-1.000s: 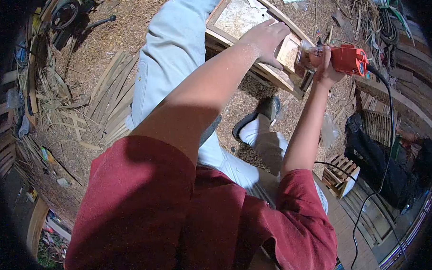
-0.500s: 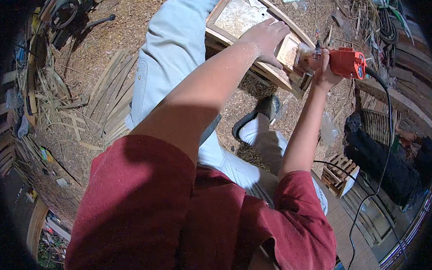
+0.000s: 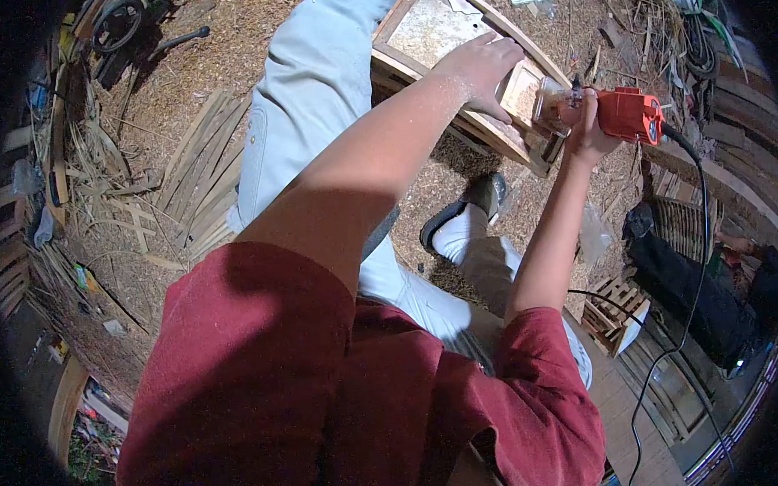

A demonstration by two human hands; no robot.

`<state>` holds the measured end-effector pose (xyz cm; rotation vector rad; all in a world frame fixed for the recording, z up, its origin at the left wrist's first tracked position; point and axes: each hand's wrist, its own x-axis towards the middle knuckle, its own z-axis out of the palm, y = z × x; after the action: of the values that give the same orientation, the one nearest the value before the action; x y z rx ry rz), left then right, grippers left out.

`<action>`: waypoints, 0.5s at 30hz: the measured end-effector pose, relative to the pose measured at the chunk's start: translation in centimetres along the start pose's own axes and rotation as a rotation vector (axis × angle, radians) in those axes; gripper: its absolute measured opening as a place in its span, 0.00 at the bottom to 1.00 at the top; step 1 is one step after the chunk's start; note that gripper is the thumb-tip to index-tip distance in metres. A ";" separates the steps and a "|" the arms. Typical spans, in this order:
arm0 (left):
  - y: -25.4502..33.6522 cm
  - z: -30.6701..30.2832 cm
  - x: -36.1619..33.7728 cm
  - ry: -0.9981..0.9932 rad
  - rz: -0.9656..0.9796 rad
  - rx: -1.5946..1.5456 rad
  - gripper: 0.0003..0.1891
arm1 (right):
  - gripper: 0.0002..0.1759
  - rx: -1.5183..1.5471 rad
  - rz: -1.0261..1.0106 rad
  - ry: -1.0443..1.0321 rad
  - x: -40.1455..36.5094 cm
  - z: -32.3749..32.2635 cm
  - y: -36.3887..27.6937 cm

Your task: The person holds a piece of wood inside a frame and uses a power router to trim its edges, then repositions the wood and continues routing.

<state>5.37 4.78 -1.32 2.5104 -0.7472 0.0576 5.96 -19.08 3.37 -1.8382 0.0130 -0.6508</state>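
Note:
My right hand (image 3: 587, 135) is wrapped around an orange trim router (image 3: 630, 115) with a clear base, its body pointing right. The router's base rests at the right end of a small wooden frame (image 3: 522, 94) with a pale recessed panel. My left hand (image 3: 483, 73) lies stretched out across the wood beside that frame, thumb apart from the fingers, wood dust on the wrist. Beneath is a wooden bench (image 3: 391, 59) with a raised rim and a worn whitish top (image 3: 428, 26). The router bit is hidden.
A black power cord (image 3: 703, 206) runs from the router down the right side. Wood strips (image 3: 202, 168) lie on the shavings-covered ground at left. A slatted wooden piece (image 3: 610, 317) stands at lower right, near another person's dark-clothed leg (image 3: 686, 275).
The router and my right hand have shifted slightly right and down. My left hand stays nearly in place on the wood.

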 end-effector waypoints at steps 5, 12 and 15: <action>-0.1 0.4 0.1 0.016 0.003 -0.003 0.64 | 0.22 -0.167 0.070 -0.119 1.2 -1.6 1.3; 0.1 0.0 -0.1 0.023 0.003 -0.025 0.64 | 0.16 -0.118 -0.031 -0.052 1.6 -0.1 0.8; 0.2 -0.1 -0.1 0.018 -0.001 -0.015 0.63 | 0.17 -0.142 -0.061 -0.048 2.0 0.0 1.3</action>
<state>5.13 4.73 -1.15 2.4931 -0.7371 0.0740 8.01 -20.17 3.08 -1.9970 -0.0300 -0.6626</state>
